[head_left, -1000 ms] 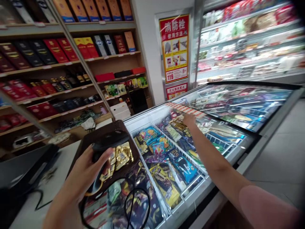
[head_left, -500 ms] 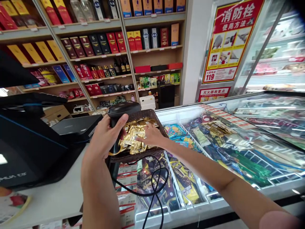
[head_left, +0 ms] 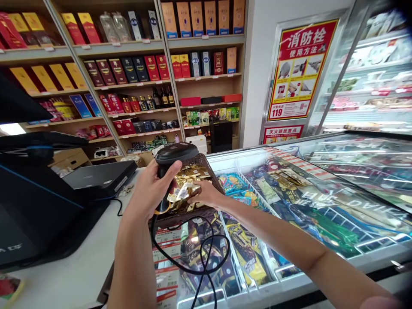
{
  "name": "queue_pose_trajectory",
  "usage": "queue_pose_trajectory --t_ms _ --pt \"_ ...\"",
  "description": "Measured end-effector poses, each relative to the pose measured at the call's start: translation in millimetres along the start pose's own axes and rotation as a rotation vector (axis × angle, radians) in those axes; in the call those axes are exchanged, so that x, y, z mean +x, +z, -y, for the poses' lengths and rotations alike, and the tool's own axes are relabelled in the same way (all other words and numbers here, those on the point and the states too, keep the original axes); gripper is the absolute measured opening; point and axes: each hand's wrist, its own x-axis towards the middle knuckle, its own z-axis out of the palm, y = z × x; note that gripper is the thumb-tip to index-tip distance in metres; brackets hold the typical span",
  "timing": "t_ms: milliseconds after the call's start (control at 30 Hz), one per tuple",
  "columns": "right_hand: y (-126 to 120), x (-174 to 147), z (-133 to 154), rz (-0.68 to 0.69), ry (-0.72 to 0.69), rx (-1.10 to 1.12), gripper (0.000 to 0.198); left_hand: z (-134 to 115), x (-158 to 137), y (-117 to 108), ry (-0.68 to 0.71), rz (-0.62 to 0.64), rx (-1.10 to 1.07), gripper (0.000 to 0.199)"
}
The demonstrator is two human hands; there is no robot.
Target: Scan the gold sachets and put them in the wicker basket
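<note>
My left hand is wrapped around the handle of a black barcode scanner, its head pointing away over the far side of a basket. The dark brown woven basket sits at the freezer's near left corner, full of small gold-wrapped packets. Inside it, my right hand has its fingers and thumb closed on a shiny gold packet; the fingertips are partly hidden among the wrappers. From the scanner's handle a black cable loops down over the freezer glass.
A glass-topped freezer with wire dividers and bagged ice creams spreads to the right. On the left, a black checkout terminal and a flat black box stand on the white counter. Stocked shelves line the back.
The view has shifted slightly. My right hand's fingers, spread over the gold packets before, have now closed on one. My left hand still holds the scanner, now a little further right over the basket.
</note>
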Motion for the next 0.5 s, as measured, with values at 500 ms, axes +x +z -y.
queue_pose_trajectory --t_ms 500 --pt "-200.6 -53.3 -12.2 -0.338 0.133 -0.18 0.006 6.1 4.8 69.3 -0.116 0.07 -0.265 0.058"
